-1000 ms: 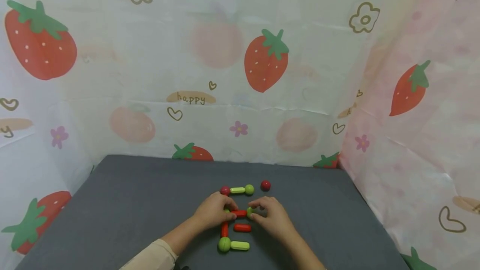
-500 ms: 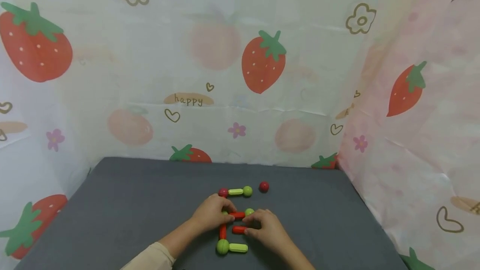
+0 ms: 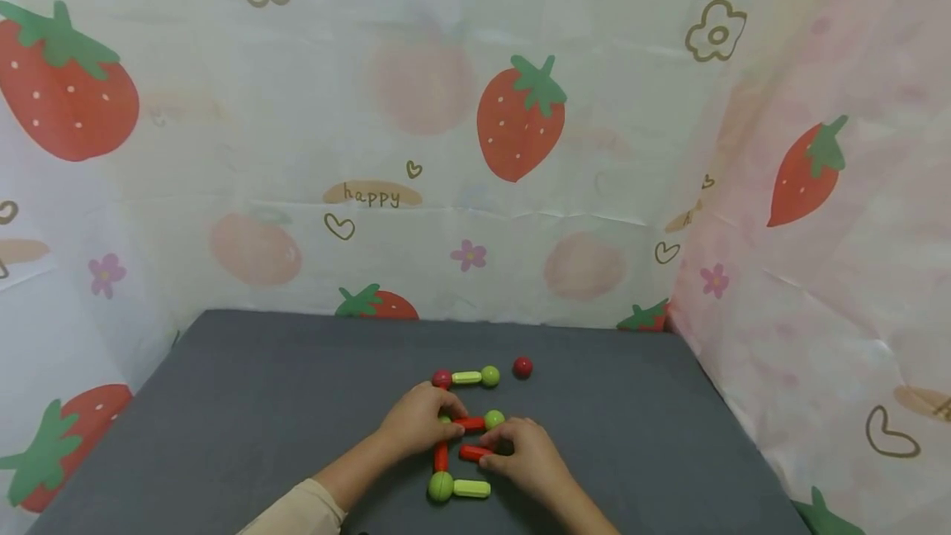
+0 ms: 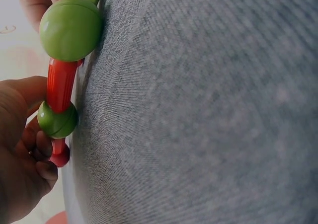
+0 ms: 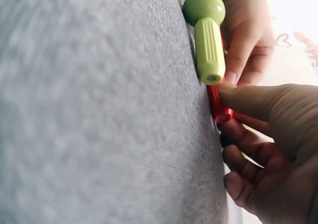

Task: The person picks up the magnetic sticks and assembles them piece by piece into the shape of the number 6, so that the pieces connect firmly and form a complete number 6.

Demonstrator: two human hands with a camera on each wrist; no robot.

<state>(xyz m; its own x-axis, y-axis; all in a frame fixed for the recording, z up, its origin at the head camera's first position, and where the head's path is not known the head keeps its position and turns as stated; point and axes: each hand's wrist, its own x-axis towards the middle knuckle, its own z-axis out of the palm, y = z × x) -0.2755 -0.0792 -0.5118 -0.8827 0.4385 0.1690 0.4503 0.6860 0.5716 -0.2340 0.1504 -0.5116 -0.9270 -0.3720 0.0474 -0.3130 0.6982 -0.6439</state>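
On the grey cloth lies a figure of magnetic rods and balls, shaped roughly like an E. My left hand (image 3: 419, 419) pinches the left end of its middle red rod (image 3: 471, 423), beside a partly hidden green ball (image 4: 57, 119). A green ball (image 3: 494, 419) caps that rod's right end. My right hand (image 3: 531, 456) holds a loose red rod (image 3: 471, 452) between thumb and fingers, just below the middle rod. The lower row is a large green ball (image 3: 441, 486) with a light green rod (image 3: 471, 489) attached.
A separate red ball (image 3: 522, 367) lies at the back right of the figure. The upper row joins a dark pink ball (image 3: 442, 378), a light green rod (image 3: 466, 378) and a green ball (image 3: 490, 376). A strawberry-printed curtain (image 3: 631, 147) stands behind the table (image 3: 297, 378).
My right hand has left the green ball on the middle rod, moved down toward me and taken hold of the loose red rod. My left hand stays in place.
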